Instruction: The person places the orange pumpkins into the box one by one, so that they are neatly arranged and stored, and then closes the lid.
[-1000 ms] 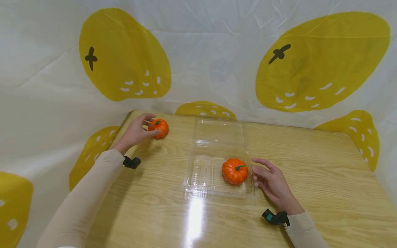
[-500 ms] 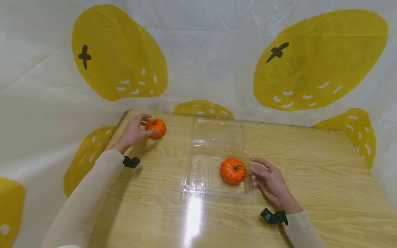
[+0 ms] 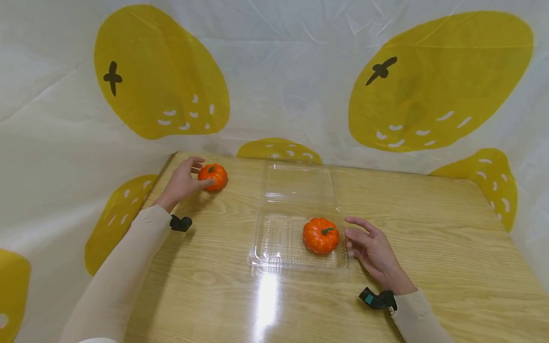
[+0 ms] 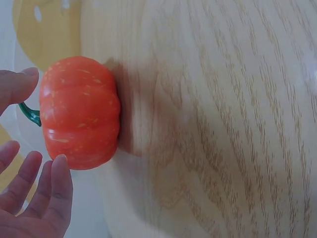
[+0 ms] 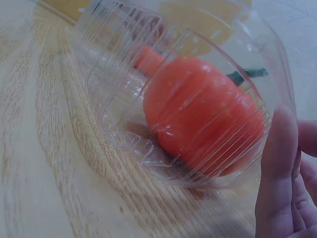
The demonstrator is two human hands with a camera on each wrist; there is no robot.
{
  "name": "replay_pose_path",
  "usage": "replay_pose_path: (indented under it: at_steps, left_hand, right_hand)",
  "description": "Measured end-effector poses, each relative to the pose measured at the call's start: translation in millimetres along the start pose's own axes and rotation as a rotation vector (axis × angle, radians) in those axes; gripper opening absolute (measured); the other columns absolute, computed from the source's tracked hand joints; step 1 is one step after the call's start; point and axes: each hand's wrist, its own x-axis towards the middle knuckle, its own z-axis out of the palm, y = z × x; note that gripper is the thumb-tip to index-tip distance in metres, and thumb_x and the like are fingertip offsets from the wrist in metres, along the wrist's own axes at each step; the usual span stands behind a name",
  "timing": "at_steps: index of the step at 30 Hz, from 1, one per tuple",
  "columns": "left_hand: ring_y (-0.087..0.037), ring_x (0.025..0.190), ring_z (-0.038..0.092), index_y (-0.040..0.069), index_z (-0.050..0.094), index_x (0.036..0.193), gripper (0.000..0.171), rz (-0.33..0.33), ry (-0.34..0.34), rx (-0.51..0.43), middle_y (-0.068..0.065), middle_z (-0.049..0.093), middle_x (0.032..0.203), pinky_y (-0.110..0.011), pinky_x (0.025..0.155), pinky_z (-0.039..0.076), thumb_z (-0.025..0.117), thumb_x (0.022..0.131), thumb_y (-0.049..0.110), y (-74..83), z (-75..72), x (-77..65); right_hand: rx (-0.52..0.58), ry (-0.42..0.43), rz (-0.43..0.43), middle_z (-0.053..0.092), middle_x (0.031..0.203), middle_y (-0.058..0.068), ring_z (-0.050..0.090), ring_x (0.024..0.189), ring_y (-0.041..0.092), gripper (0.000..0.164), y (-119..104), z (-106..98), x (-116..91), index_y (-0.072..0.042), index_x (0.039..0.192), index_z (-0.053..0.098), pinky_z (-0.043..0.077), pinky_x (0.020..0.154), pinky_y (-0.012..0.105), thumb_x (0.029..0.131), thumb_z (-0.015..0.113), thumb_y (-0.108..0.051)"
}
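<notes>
The mid-frame box (image 3: pixel 279 238) held one pumpkin (image 3: pixel 320 237); my right fingers (image 5: pixel 278 158) lay slack alongside, my left fingers (image 4: pixel 59 186) slack beside the upper-left pumpkin (image 3: pixel 214 175).

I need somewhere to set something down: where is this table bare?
The table is bare right of the right hand, and in front of the clear container. Crowded: the far-left corner, with left hand and one pumpkin; the container's right side, holding a second pumpkin.
</notes>
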Motion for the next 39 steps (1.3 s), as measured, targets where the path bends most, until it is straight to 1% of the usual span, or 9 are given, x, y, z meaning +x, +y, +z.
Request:
replay_pose_path:
  at_steps: [4,10,13,17,22,28,33,39]
  left_hand:
    - [-0.049,0.134,0.05,-0.003,0.042,0.149,0.075,-0.01,-0.006,0.016,-0.03,0.049,0.145,-0.062,0.113,0.044,0.081,0.09,0.022,-2.5,0.5,1.6]
    - [-0.048,0.139,0.044,-0.001,0.036,0.155,0.086,-0.056,-0.036,0.039,-0.031,0.04,0.153,-0.062,0.117,0.041,0.082,0.089,0.03,-4.9,3.7,2.9]
    - [-0.048,0.14,0.044,0.0,0.034,0.156,0.089,-0.069,-0.047,0.026,-0.03,0.038,0.154,-0.061,0.118,0.041,0.083,0.088,0.032,-4.7,5.2,1.9]
    - [-0.048,0.141,0.044,0.0,0.034,0.156,0.091,-0.068,-0.055,0.03,-0.031,0.037,0.154,-0.062,0.117,0.042,0.083,0.088,0.033,-3.5,7.5,1.0]
    - [-0.047,0.142,0.043,0.002,0.034,0.157,0.09,-0.068,-0.055,0.052,-0.03,0.036,0.155,-0.063,0.118,0.041,0.082,0.089,0.035,-3.1,9.1,0.6]
    - [-0.047,0.141,0.043,0.0,0.035,0.156,0.085,-0.071,-0.061,0.068,-0.029,0.038,0.154,-0.061,0.118,0.04,0.08,0.091,0.032,-3.7,10.9,1.3]
    - [-0.047,0.139,0.043,-0.001,0.036,0.156,0.085,-0.084,-0.067,0.07,-0.03,0.038,0.152,-0.06,0.117,0.042,0.079,0.091,0.032,-4.5,11.9,1.7]
    - [-0.047,0.135,0.045,-0.002,0.041,0.153,0.083,-0.088,-0.069,0.091,-0.032,0.039,0.148,-0.058,0.114,0.044,0.079,0.09,0.035,-4.5,11.9,1.4]
  right_hand:
    - [0.0,-0.004,-0.002,0.073,0.088,-0.007,0.067,0.07,0.004,0.028,-0.9,0.7,-0.7,-0.019,0.131,0.06,0.059,0.058,0.019,0.105,0.058,-0.009]
    - [0.003,-0.005,0.0,0.073,0.087,-0.007,0.066,0.069,0.005,0.027,-1.2,1.4,-2.0,-0.019,0.13,0.061,0.058,0.058,0.019,0.105,0.058,-0.008]
    - [0.007,-0.006,-0.002,0.073,0.088,-0.007,0.067,0.07,0.005,0.028,-0.6,1.2,-2.3,-0.019,0.131,0.062,0.058,0.058,0.019,0.105,0.058,-0.008]
    - [0.016,-0.011,-0.005,0.073,0.088,-0.007,0.066,0.07,0.005,0.028,-0.1,1.2,-2.1,-0.018,0.131,0.061,0.058,0.057,0.02,0.105,0.058,-0.007]
    - [0.001,-0.003,0.001,0.072,0.087,-0.007,0.066,0.07,0.005,0.028,-0.1,1.6,-1.8,-0.018,0.13,0.061,0.057,0.057,0.019,0.105,0.059,-0.008]
    - [-0.004,0.005,0.004,0.072,0.088,-0.008,0.066,0.07,0.004,0.028,-0.7,2.0,-2.2,-0.018,0.13,0.061,0.057,0.057,0.019,0.105,0.058,-0.008]
    - [-0.002,0.005,0.003,0.073,0.088,-0.008,0.066,0.07,0.005,0.028,-0.8,1.3,-2.4,-0.019,0.13,0.061,0.057,0.058,0.019,0.105,0.059,-0.008]
    - [0.003,-0.002,-0.001,0.073,0.089,-0.007,0.067,0.07,0.005,0.028,0.0,0.4,-2.6,-0.019,0.13,0.061,0.058,0.058,0.019,0.105,0.059,-0.008]
